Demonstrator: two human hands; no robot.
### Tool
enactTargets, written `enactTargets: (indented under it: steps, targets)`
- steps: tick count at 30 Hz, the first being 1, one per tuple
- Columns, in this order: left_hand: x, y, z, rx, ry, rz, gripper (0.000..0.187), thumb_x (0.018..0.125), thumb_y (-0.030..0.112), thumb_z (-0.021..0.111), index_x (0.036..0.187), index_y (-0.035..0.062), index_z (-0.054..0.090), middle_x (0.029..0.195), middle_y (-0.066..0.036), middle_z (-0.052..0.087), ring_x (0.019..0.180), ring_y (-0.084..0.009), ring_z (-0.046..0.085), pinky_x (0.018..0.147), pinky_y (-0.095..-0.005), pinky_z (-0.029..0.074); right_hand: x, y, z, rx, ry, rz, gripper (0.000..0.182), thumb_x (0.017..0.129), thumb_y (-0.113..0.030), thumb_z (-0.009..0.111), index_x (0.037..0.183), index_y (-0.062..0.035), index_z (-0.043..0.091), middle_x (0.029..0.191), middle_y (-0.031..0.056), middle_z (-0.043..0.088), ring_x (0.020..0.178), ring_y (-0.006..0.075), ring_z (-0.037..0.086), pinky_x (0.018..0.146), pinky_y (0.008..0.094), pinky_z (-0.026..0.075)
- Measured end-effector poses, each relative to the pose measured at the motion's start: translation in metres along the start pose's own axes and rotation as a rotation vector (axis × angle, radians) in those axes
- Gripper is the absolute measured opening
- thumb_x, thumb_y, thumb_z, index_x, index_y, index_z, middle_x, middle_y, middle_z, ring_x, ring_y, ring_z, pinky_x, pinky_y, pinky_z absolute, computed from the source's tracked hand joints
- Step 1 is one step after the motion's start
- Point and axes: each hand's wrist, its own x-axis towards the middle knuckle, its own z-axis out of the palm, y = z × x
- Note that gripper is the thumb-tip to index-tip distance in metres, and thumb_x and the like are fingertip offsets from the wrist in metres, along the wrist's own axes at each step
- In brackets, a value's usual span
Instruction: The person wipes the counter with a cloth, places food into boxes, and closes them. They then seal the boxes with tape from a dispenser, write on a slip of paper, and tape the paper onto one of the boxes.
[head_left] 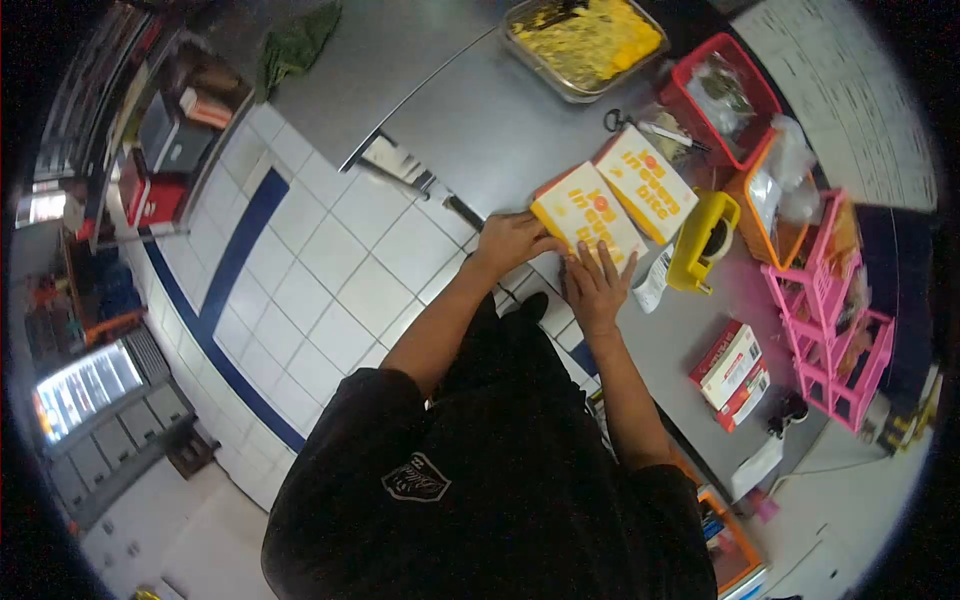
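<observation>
A white and yellow cardboard food box [585, 205] with orange printed lettering lies at the near edge of the steel counter. My left hand [515, 245] is closed around its left side, with the thumb at the near edge. Across its near end my right hand [597, 285] rests with fingers stretched and spread. A second matching food box [648, 185] lies right beside it, partly touching. To the right of both stands a yellow tape dispenser [700, 245], with a white paper slip [653, 282] close to my right fingers.
At the back sits a clear container of yellow food [590, 45]. Scissors [618, 120] and a marker [672, 135] lie behind the boxes. Red basket [725, 95], orange basket [765, 200] and pink rack [825, 310] line the wall side. A red-white carton [730, 370] lies nearer.
</observation>
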Motion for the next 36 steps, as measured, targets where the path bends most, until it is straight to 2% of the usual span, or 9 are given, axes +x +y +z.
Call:
enactTargets:
  steps: [11, 17, 22, 24, 25, 27, 30, 32, 36]
  targets:
    - [-0.008, 0.000, -0.006, 0.159, 0.011, -0.036, 0.033, 0.082, 0.045, 0.074, 0.091, 0.0135, 0.070, 0.084, -0.005, 0.072, 0.081, -0.0258, 0.071, 0.072, -0.0409, 0.054, 0.005, -0.001, -0.011, -0.013, -0.144, 0.039, 0.025, 0.083, -0.017, 0.076, 0.108, -0.0184, 0.071, 0.128, 0.0018, 0.068, 0.129, 0.0277, 0.057, 0.117, 0.0707, 0.018]
    - [-0.029, 0.045, -0.049, 0.252, -0.230, -0.471, 0.027, 0.087, 0.035, 0.072, 0.091, 0.0087, 0.067, 0.087, -0.011, 0.071, 0.084, -0.0322, 0.070, 0.073, -0.0476, 0.054, -0.002, 0.004, -0.004, 0.095, 0.008, 0.020, 0.028, 0.081, -0.016, 0.079, 0.109, -0.0144, 0.072, 0.130, 0.0102, 0.065, 0.127, 0.0294, 0.058, 0.119, 0.0640, 0.019]
    - [-0.015, 0.141, -0.061, -0.327, -0.144, -0.551, 0.019, 0.094, 0.025, 0.067, 0.097, 0.0065, 0.069, 0.085, -0.012, 0.071, 0.075, -0.0277, 0.070, 0.062, -0.0400, 0.054, -0.010, 0.010, -0.006, -0.010, 0.086, 0.049, 0.048, 0.082, -0.028, 0.076, 0.127, -0.0182, 0.064, 0.141, 0.0141, 0.055, 0.134, 0.0288, 0.051, 0.119, 0.0667, 0.016]
    - [-0.002, 0.171, -0.031, -0.491, -0.207, -0.529, 0.020, 0.095, 0.026, 0.067, 0.101, 0.0073, 0.069, 0.087, -0.010, 0.071, 0.076, -0.0242, 0.070, 0.063, -0.0363, 0.055, -0.022, 0.016, 0.003, 0.319, -0.193, 0.417, 0.046, 0.088, -0.041, 0.068, 0.130, -0.0217, 0.063, 0.146, 0.0170, 0.050, 0.141, 0.0379, 0.041, 0.120, 0.0639, 0.018]
    - [0.007, 0.185, -0.011, -0.655, -0.253, -0.571, 0.021, 0.096, 0.027, 0.066, 0.106, 0.0081, 0.069, 0.090, -0.007, 0.071, 0.078, -0.0206, 0.070, 0.063, -0.0326, 0.056, -0.027, 0.015, 0.009, 0.955, -0.059, 0.524, 0.046, 0.093, -0.044, 0.060, 0.134, -0.0248, 0.060, 0.149, 0.0168, 0.047, 0.143, 0.0386, 0.037, 0.119, 0.0665, 0.017]
    - [0.029, 0.209, 0.033, -0.639, -0.265, -0.560, 0.025, 0.097, 0.029, 0.065, 0.111, 0.0078, 0.068, 0.090, -0.007, 0.071, 0.075, -0.0178, 0.068, 0.062, -0.0340, 0.055, -0.037, 0.019, 0.012, 1.578, 0.172, 0.565, 0.046, 0.097, -0.047, 0.052, 0.138, -0.0278, 0.058, 0.152, 0.0165, 0.044, 0.146, 0.0392, 0.032, 0.118, 0.0691, 0.016]
    - [0.067, 0.242, 0.080, -0.790, -0.210, -0.654, 0.036, 0.098, 0.033, 0.064, 0.122, 0.0065, 0.062, 0.108, -0.008, 0.069, 0.078, -0.0147, 0.067, 0.065, -0.0346, 0.057, -0.041, 0.022, 0.015, 0.671, 0.030, 0.196, 0.048, 0.097, -0.044, 0.047, 0.143, -0.0312, 0.053, 0.156, 0.0135, 0.041, 0.148, 0.0360, 0.030, 0.117, 0.0710, 0.016]
    - [0.096, 0.253, 0.101, -0.686, -0.406, -0.905, 0.039, 0.098, 0.035, 0.063, 0.125, 0.0072, 0.061, 0.124, -0.009, 0.063, 0.092, -0.0202, 0.067, 0.070, -0.0407, 0.061, -0.036, 0.025, 0.015, 0.075, -0.091, -0.020, 0.050, 0.097, -0.042, 0.044, 0.146, -0.0335, 0.049, 0.158, 0.0115, 0.039, 0.149, 0.0338, 0.029, 0.117, 0.0722, 0.015]
    - [0.114, 0.240, 0.145, -0.949, -0.532, -1.291, 0.045, 0.096, 0.029, 0.065, 0.131, 0.0008, 0.058, 0.126, -0.015, 0.060, 0.114, -0.0304, 0.061, 0.077, -0.0517, 0.061, -0.034, 0.025, -0.002, 0.126, -0.024, -0.021, 0.052, 0.092, -0.044, 0.049, 0.143, -0.0339, 0.054, 0.160, 0.0107, 0.036, 0.150, 0.0316, 0.028, 0.116, 0.0714, 0.015]
